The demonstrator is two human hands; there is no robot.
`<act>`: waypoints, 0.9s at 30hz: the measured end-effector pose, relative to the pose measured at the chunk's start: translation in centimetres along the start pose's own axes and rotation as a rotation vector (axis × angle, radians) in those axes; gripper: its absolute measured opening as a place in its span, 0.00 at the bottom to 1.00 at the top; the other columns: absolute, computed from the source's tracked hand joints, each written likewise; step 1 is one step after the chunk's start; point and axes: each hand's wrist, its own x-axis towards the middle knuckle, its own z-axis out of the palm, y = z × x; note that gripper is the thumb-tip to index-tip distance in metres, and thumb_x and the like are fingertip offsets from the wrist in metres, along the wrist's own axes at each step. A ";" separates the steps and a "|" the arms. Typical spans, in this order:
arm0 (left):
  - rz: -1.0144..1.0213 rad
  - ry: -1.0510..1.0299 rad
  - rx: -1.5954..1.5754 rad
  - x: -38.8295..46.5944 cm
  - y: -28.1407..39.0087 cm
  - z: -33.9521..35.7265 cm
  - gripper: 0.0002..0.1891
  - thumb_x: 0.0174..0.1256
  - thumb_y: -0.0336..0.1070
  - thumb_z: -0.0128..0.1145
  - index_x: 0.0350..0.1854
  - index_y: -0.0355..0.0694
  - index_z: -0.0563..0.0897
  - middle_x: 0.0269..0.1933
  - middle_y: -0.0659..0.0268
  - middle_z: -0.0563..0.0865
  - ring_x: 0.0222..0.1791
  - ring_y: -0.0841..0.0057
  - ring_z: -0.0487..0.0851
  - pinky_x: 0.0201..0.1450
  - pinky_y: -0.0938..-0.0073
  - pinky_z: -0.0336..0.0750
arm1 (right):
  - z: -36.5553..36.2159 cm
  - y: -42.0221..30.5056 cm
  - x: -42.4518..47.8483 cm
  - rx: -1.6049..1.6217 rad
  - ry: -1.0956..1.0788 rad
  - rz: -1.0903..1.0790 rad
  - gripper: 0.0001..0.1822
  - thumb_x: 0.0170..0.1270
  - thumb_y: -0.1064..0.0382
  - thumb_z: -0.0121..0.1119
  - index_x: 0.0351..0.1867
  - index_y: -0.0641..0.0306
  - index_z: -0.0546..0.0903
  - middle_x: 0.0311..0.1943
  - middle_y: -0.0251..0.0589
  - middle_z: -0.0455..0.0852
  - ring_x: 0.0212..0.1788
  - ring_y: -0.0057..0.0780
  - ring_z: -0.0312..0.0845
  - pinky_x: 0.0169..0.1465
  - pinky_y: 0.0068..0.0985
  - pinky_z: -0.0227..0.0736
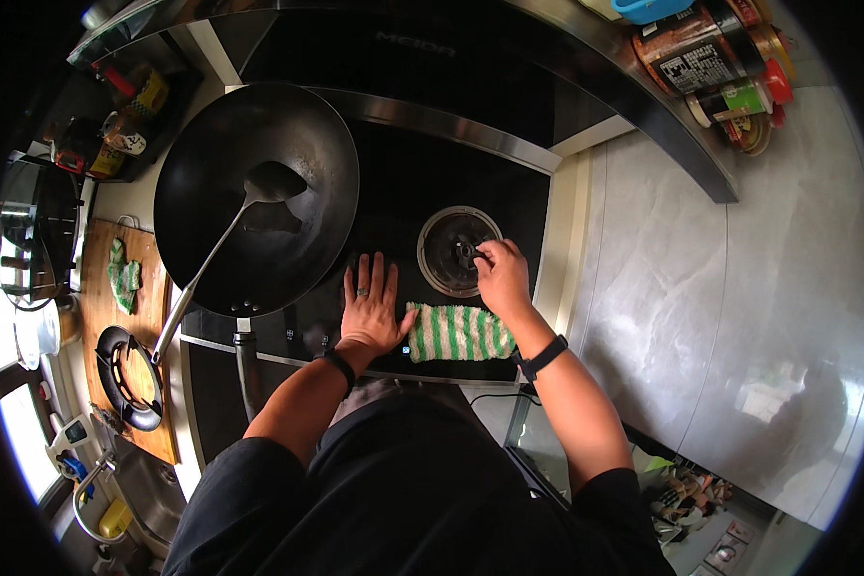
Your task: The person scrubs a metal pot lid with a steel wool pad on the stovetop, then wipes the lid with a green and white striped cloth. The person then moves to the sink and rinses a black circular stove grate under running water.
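Note:
My left hand lies flat with fingers spread on the black glass cooktop, between a wok and a cloth. My right hand reaches over the right burner, its thumb and forefinger pinched on a small dark part near the burner's middle; the fingers partly hide it. Just below the burner, a green-and-white striped cloth lies folded beside my left thumb. The large black wok stands on the left of the cooktop, with a metal ladle resting in it.
At the left, a wooden cutting board carries a black pan support and a crumpled striped cloth. A sink lies below it. Jars stand at the upper right, near the range hood's edge. Bottles stand upper left.

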 end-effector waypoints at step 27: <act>-0.002 -0.020 -0.020 0.0 -0.1 0.1 0.52 0.76 0.69 0.56 0.90 0.34 0.63 0.92 0.41 0.52 0.93 0.39 0.46 0.91 0.31 0.39 | 1.5 1.5 0.7 -0.094 0.014 -0.268 0.07 0.57 0.73 0.78 0.34 0.65 0.89 0.51 0.45 0.95 0.55 0.51 0.89 0.63 0.44 0.83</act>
